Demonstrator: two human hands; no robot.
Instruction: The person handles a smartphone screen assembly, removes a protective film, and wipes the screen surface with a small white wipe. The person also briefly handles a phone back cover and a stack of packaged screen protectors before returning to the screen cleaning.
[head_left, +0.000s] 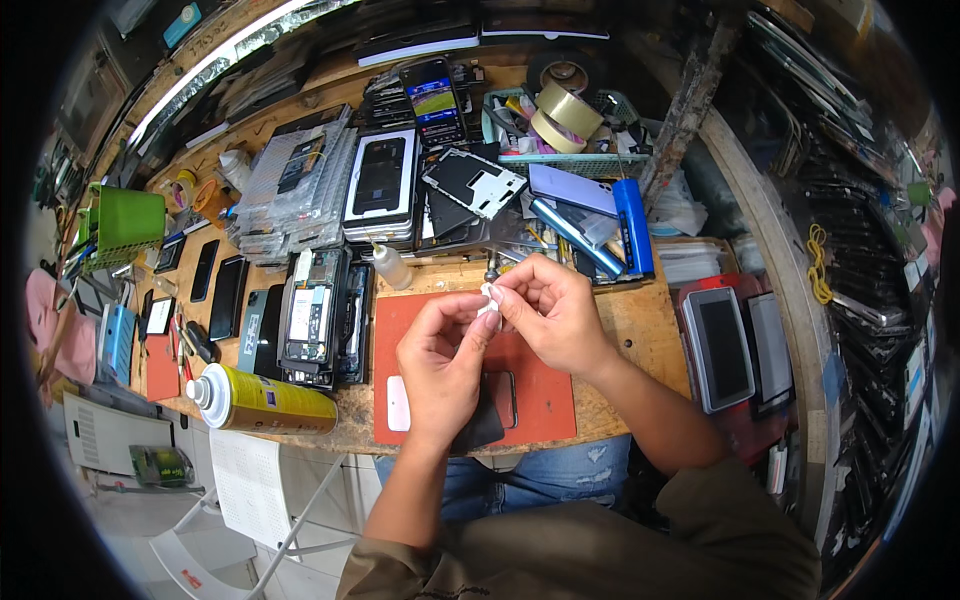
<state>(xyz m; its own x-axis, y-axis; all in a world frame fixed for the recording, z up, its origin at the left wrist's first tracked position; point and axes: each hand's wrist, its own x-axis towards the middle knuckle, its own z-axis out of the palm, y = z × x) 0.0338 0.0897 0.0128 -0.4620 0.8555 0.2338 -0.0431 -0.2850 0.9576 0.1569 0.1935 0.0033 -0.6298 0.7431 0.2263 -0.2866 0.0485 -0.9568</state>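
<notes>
My left hand point(445, 355) and my right hand point(548, 310) meet above a red work mat point(410, 325). Between their fingertips they pinch a small white piece point(490, 298), too small to name. Beneath my left hand, partly hidden, lie a white phone-shaped part point(398, 403) and a dark flat panel point(482, 420). A phone-sized frame point(510, 395) shows beside the panel. Just past the mat's far edge stands a small translucent dropper bottle point(390, 267).
A yellow spray can point(270, 400) lies at the front left, beside opened phones point(310, 310). Stacked boxes point(380, 185), a lit phone point(433, 98) and a teal basket point(600, 160) with tape rolls fill the back. A blue cylinder point(632, 230) stands right; a wooden post point(690, 110) rises beyond.
</notes>
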